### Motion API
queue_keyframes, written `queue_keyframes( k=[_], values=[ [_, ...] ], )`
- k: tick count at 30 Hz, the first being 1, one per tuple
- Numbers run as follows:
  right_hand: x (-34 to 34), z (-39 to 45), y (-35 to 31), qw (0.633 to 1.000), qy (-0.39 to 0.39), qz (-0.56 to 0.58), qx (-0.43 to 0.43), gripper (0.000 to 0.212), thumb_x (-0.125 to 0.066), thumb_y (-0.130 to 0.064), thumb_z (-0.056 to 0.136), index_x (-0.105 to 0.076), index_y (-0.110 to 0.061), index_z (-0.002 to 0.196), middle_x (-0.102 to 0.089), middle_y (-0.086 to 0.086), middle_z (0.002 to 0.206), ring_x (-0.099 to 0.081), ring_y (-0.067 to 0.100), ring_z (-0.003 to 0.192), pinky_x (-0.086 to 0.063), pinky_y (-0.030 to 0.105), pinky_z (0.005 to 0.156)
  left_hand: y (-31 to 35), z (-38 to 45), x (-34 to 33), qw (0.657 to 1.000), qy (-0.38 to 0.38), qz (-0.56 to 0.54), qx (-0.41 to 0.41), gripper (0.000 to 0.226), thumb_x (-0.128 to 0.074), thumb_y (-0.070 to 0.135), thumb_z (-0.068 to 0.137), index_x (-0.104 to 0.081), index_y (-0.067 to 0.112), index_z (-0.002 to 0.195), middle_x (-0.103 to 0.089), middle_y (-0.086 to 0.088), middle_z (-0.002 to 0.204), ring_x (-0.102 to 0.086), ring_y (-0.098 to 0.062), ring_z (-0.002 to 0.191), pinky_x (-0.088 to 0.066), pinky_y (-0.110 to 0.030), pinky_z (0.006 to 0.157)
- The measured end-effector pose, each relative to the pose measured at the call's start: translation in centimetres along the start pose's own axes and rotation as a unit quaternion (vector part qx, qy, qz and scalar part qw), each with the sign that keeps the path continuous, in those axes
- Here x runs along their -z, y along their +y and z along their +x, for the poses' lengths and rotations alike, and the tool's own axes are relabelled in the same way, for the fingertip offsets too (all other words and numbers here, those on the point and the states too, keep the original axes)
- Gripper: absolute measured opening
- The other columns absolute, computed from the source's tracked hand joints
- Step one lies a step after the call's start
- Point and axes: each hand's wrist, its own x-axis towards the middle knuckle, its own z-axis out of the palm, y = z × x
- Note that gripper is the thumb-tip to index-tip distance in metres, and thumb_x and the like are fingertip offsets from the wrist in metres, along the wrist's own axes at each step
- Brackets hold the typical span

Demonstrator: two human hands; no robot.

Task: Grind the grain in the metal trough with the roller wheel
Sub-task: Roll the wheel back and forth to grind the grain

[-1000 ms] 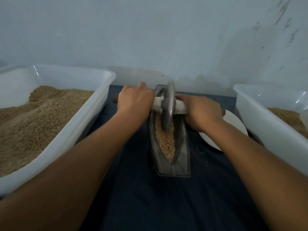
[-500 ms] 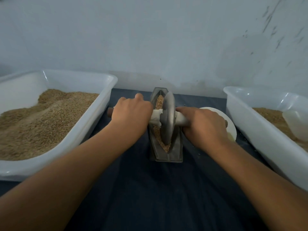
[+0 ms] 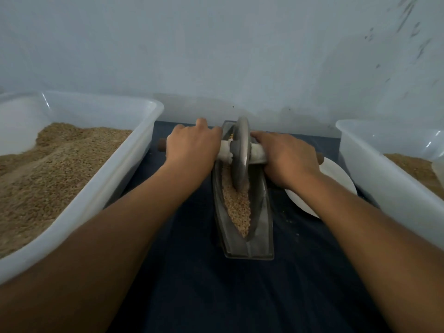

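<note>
A roller wheel [image 3: 241, 152] stands upright in a metal trough [image 3: 258, 241] of grain [image 3: 236, 207] on a dark blue cloth [image 3: 216, 296] — the left hand [image 3: 192, 146] and right hand [image 3: 287, 157] each curl their fingers around the axle handle [image 3: 224, 152]. White tubs of grain [image 3: 101, 181] [image 3: 374, 169] flank it, a white plate [image 3: 336, 181] lies right, and a pale, scuffed wall [image 3: 216, 49] rises behind.

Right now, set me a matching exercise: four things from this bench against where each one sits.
Things:
1. roller wheel
2. white plate
3. fuller grain tub
4. left hand

Places:
A. under the right forearm
B. far left of the cloth
C. standing in the metal trough
D. gripping the axle left of the wheel

Pairs: 1-C, 2-A, 3-B, 4-D
</note>
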Motion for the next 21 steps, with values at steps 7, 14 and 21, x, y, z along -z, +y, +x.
queue_keyframes(
  k=[7,14,21],
  values=[
    [-0.4,4.1,1.6,0.997,-0.063,0.013,0.029,0.065,-0.068,-0.033,0.082,-0.039,-0.052,0.138,-0.064,-0.006,0.120,-0.062,0.027,0.108,-0.037,0.033,0.067,0.0,2.3,-1.0,0.999,0.028,-0.012,0.025,0.037,-0.063,0.014,0.090,-0.052,0.021,0.124,-0.049,-0.009,0.104,-0.058,-0.035,0.080,-0.043,-0.040,0.071],
    [0.3,3.0,0.7,0.999,-0.038,-0.007,0.032,0.071,-0.067,-0.028,0.083,-0.038,-0.046,0.145,-0.065,-0.005,0.122,-0.063,0.026,0.106,-0.036,0.033,0.066,-0.4,1.2,-1.4,0.998,0.059,-0.011,0.019,0.038,-0.064,0.009,0.087,-0.053,0.018,0.121,-0.054,-0.008,0.107,-0.062,-0.029,0.082,-0.034,-0.035,0.074],
    [1.1,-2.6,-0.4,1.000,0.017,0.018,0.015,0.060,-0.064,-0.025,0.087,-0.047,-0.046,0.140,-0.069,-0.008,0.118,-0.066,0.025,0.102,-0.037,0.033,0.066,0.8,-2.7,0.4,0.997,0.078,0.013,0.007,0.035,-0.066,0.009,0.084,-0.052,0.015,0.116,-0.055,-0.008,0.105,-0.060,-0.025,0.084,-0.031,-0.035,0.076]
  ],
)
